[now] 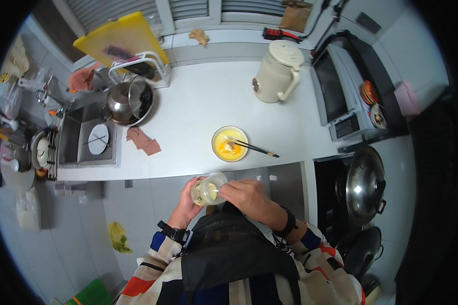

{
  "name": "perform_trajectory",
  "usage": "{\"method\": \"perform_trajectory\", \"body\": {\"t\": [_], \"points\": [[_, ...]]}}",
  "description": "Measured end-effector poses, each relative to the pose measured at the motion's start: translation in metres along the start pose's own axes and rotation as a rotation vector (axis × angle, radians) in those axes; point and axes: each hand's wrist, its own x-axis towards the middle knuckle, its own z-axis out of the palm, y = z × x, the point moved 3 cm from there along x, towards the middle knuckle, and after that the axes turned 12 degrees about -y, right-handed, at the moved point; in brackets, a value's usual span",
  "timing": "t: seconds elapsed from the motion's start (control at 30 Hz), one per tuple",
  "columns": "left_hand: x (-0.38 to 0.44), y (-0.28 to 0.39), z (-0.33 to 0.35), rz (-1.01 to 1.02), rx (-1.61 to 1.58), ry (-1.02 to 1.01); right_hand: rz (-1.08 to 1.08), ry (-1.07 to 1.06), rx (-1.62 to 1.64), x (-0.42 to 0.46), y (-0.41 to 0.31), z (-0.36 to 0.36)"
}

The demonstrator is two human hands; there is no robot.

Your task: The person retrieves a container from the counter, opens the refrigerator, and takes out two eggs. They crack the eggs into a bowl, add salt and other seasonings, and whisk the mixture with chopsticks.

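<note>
My left hand (189, 204) grips a clear plastic jar (202, 191) tilted on its side, its mouth facing right. Pale yellowish-white contents show inside it. At the jar's mouth, my right hand (245, 196) pinches a small white utensil, probably a spoon, whose far end reaches into the jar. A clear round lid or rim (218, 177) shows behind the jar's mouth. On the counter ahead stands a bowl (216, 154) with raw egg yolks, a little pale powder on top. Black chopsticks (257, 148) rest across its right rim, tips in the egg.
A cream electric kettle (274, 76) stands behind the bowl on the white counter (198, 99). To the left are a steel sink (80, 133), stacked pots (118, 105) and a pinkish cloth (143, 141). A microwave (337, 85) and a lidded wok (364, 187) sit on the right.
</note>
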Motion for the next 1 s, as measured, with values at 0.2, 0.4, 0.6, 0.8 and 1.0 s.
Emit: {"method": "perform_trajectory", "body": {"t": [0.2, 0.4, 0.6, 0.8, 1.0], "points": [[-0.023, 0.001, 0.038, -0.248, -0.170, -0.227, 0.292, 0.533, 0.199, -0.046, -0.027, -0.007], [-0.036, -0.044, 0.091, -0.502, -0.178, -0.424, 0.344, 0.489, 0.967, -0.104, -0.022, 0.056], [-0.062, -0.096, 0.132, -0.695, -0.145, -0.350, 0.641, 0.841, 0.973, -0.164, -0.098, 0.050], [-0.100, -0.159, 0.173, -0.860, 0.144, -0.556, 0.496, 0.939, -0.135, -0.245, -0.206, -0.024], [-0.178, -0.252, 0.206, -1.055, 0.388, -0.490, 0.544, 0.862, -0.299, -0.330, -0.274, 0.015]]}}
